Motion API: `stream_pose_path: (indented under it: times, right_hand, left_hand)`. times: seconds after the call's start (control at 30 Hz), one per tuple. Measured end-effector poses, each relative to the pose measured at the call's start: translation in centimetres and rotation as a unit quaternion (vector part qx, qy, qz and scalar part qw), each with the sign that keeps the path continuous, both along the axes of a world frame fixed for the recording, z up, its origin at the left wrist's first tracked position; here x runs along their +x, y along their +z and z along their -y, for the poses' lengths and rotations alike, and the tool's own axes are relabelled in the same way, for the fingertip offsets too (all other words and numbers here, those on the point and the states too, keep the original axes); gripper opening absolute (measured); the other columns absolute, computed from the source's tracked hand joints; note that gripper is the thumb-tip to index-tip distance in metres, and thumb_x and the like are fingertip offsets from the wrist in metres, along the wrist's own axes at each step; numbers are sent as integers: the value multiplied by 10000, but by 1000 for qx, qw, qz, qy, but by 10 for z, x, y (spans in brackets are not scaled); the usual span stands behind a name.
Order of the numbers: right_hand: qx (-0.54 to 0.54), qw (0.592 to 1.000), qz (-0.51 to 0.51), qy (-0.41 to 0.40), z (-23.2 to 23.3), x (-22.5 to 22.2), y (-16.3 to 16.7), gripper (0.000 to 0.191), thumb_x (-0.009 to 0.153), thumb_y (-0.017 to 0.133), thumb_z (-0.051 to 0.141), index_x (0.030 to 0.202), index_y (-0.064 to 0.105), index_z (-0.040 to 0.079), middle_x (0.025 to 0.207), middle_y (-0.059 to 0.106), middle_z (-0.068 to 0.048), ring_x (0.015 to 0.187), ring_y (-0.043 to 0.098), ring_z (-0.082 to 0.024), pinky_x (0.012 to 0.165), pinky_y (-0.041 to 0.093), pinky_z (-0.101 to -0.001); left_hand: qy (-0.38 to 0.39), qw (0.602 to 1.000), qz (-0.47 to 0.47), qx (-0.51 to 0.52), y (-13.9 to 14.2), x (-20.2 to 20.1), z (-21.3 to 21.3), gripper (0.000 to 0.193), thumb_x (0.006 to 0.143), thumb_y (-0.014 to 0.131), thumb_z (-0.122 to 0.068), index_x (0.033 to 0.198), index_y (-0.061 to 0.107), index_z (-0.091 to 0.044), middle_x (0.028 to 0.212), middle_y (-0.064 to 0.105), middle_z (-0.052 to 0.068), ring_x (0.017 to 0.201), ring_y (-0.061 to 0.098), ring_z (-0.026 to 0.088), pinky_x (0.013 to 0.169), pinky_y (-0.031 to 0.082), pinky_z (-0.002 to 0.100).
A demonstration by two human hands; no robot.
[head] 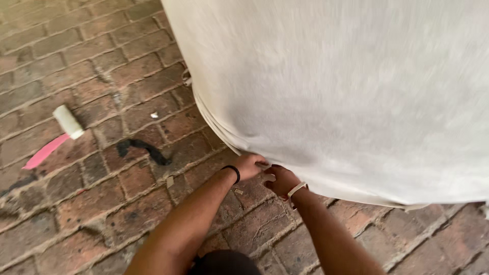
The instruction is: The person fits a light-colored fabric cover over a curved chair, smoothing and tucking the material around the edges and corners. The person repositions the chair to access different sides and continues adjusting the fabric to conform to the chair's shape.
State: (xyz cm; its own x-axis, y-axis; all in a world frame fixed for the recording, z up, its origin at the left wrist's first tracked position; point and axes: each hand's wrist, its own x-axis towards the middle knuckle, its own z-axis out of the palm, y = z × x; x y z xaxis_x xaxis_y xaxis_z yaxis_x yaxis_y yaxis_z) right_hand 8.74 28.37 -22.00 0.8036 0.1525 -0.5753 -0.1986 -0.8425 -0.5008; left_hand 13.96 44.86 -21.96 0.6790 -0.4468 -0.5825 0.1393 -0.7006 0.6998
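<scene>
Brick paving underlies both hands [267,173] pinching the white cloth [346,91] hem, which runs diagonally down-right

Both hands, the left hand [249,165] and the right hand [281,179], grip the lower edge of a large white cloth [346,91] above a brick floor [91,198], where a pink-handled lint roller [58,133] lies well apart.

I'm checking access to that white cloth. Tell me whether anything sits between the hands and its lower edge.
Nothing visible does. The left hand and right hand are already at the lower edge of the white cloth. The lint roller lies well off to the side on the brick floor.
</scene>
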Motion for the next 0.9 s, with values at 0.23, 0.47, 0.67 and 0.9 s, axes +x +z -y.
stream_pose_path:
  times: [0.23,0.47,0.67,0.9]
  right_hand:
    - [129,980,146,-32,-40,5,179,349,869,752,216,1205,720,127,1409,617,-90,1249,642,-285,1046,538,-371]
    - [167,956,228,-76,-40,-27,371,248,940,711,230,1178,722,159,1331,689,-54,1107,732,-240,918,634,-329]
    - [114,961,105,-229,22,-96,513,274,923,683,255,1189,708,198,1366,657,-8,1078,743,-220,886,641,-322]
    - [153,894,72,-414,106,-222,610,293,921,681,200,1203,730,140,1259,755,-45,1140,729,-192,963,621,-347]
  left_hand:
    - [-57,995,45,74,177,-22,-55,309,956,574,-152,1227,722,-141,1265,725,86,1149,678,203,1036,508,392]
    - [35,999,0,15,355,-63,-57,305,968,532,-221,1195,719,-142,1246,725,88,1119,682,195,989,545,395]
    - [139,982,-53,-120,489,-141,-56,249,922,638,-309,1050,748,-127,1185,770,80,1077,744,194,966,602,402]
    - [32,990,-85,-104,595,-179,-60,133,884,646,-178,934,750,-111,1020,774,30,966,727,131,905,608,345]
